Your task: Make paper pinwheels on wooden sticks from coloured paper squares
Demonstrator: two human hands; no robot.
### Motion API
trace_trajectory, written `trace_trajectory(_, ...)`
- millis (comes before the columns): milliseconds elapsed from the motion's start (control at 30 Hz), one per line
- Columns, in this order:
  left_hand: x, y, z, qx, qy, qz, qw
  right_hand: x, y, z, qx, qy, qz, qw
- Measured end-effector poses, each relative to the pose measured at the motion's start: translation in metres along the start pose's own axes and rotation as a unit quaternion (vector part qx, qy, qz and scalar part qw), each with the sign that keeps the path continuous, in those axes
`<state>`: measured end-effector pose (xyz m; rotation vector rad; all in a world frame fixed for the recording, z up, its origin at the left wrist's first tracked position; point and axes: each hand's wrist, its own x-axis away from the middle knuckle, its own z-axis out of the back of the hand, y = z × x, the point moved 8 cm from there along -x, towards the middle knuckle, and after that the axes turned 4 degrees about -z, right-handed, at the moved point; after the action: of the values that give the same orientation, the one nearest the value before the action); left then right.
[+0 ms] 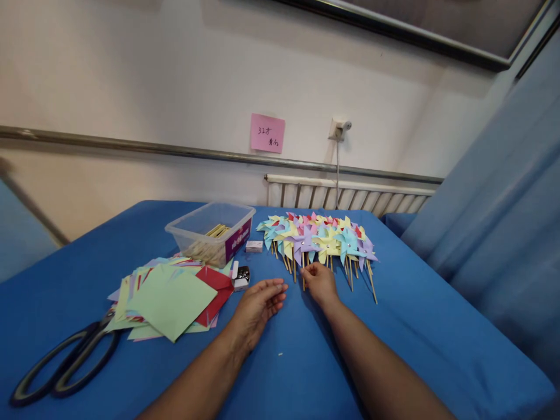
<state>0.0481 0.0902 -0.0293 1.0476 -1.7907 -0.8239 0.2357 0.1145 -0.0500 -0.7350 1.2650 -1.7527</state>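
Several paper pinwheels point(328, 240) in purple, yellow, blue, pink and red lie together in a heap, their wooden sticks pointing towards me. My right hand point(320, 282) pinches the stick of a purple pinwheel point(301, 242) at the near side of the heap. To its left, my left hand point(261, 306) hovers with nothing in it, fingers loosely curved and thumb apart. Left of that hand stands a small opened box point(241, 276) with dark shiny pieces in it. A stack of coloured paper squares point(172, 300) lies farther left, light green on top.
Large dark-handled scissors point(65, 361) lie at the front left, their blades under the paper. A clear plastic tub point(210, 233) holds wooden sticks, with a small closed box point(254, 247) beside it. The blue-covered table point(415, 350) backs onto a wall with a radiator point(350, 192); a blue curtain point(494, 175) hangs right.
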Motion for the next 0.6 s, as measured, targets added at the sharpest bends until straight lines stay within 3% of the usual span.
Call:
trace_trajectory(433,0.003,-0.01,-0.007,-0.06,-0.025,0.005,0.998,0.005,0.003,0.0,-0.019,-0.012,-0.017,1.0)
trace_trajectory(600,0.001,-0.015,-0.006,-0.079,-0.034,0.001,0.996,0.013,0.0,0.015,-0.029,0.033,-0.007,0.999)
